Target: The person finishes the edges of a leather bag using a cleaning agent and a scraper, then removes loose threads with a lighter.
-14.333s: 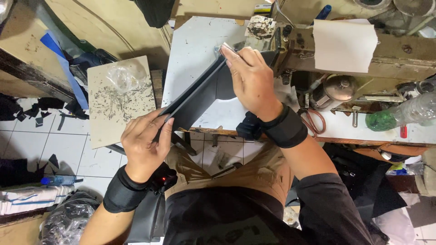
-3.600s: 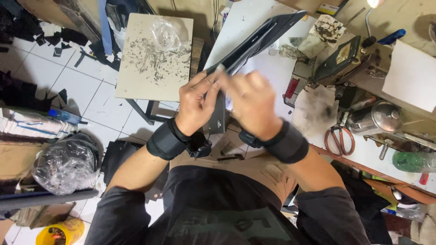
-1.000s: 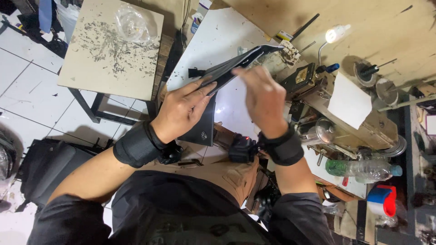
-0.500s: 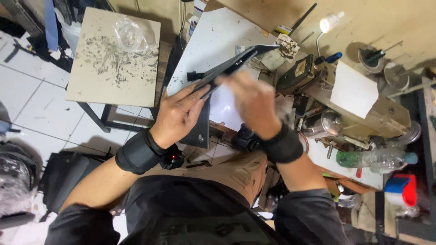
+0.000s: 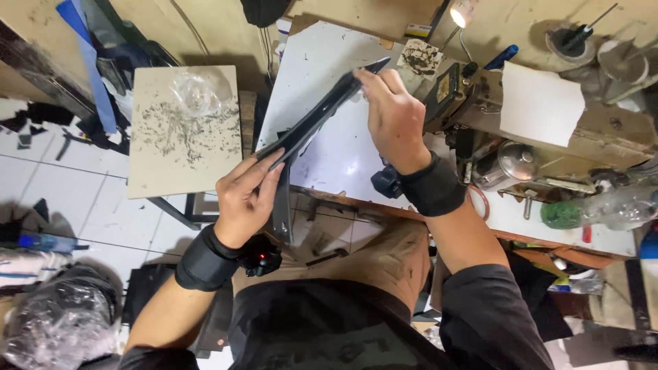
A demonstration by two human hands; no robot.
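A long dark grey folded piece of material stretches diagonally above the white tabletop. My left hand pinches its near lower end, where a flap hangs down past the table edge. My right hand grips the far upper end, close to the sewing machine. Both wrists wear black bands.
A beige side table with grey scraps and a clear plastic bag stands at the left. The sewing machine, a lamp, a white sheet, scissors and a green bottle crowd the right. Dark scraps and bags lie on the tiled floor.
The view has shifted. My hands have spread apart along the dark piece, the right one sliding to its far end, so the piece is stretched out straighter.
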